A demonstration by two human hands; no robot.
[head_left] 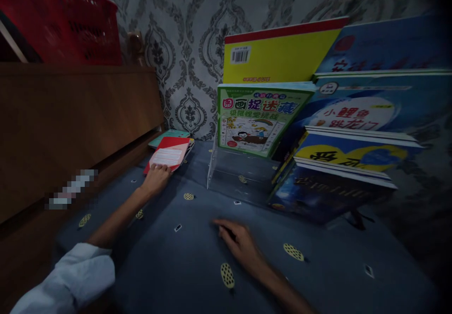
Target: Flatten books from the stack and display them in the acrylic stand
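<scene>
My left hand (158,178) is at the near edge of a red book (181,147) with a pale label panel. Its fingers are curled over that edge, closed on the book; the thumb is hidden. Under the red book lie other books, among them a teal one (173,134) that sticks out at the back. Low over the patterned cloth, my right hand (242,243) holds nothing, its index finger stretched out and the others loosely bent. The nearest thing ahead of it is a clear acrylic book rack (211,165).
In the rack stand a green picture book (250,121), a yellow book (278,55) and several blue books (353,111). A wooden cabinet (77,116) borders the left side, with a red basket (70,22) on top. Dark blue cloth (158,257) covers the table.
</scene>
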